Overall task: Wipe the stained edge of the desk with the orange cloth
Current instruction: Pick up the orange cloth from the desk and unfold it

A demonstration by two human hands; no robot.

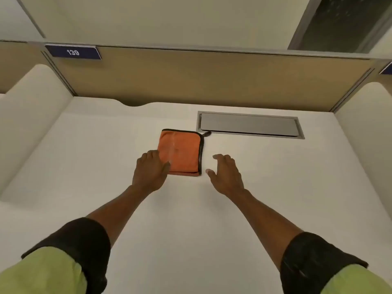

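An orange cloth [182,152] with a dark trim lies folded into a square on the white desk [191,230], near the middle. My left hand [151,170] rests at the cloth's lower left corner, fingers touching or overlapping its edge, not gripping it. My right hand [226,174] hovers just right of the cloth with fingers spread, a small gap between thumb and cloth. No stain is visible on the desk from here.
A grey cable-tray lid [249,125] is set into the desk behind the cloth to the right. A tan partition [201,79] closes the back, with a blue "139" plate [73,52]. Cream side panels [31,115] flank the desk on both sides.
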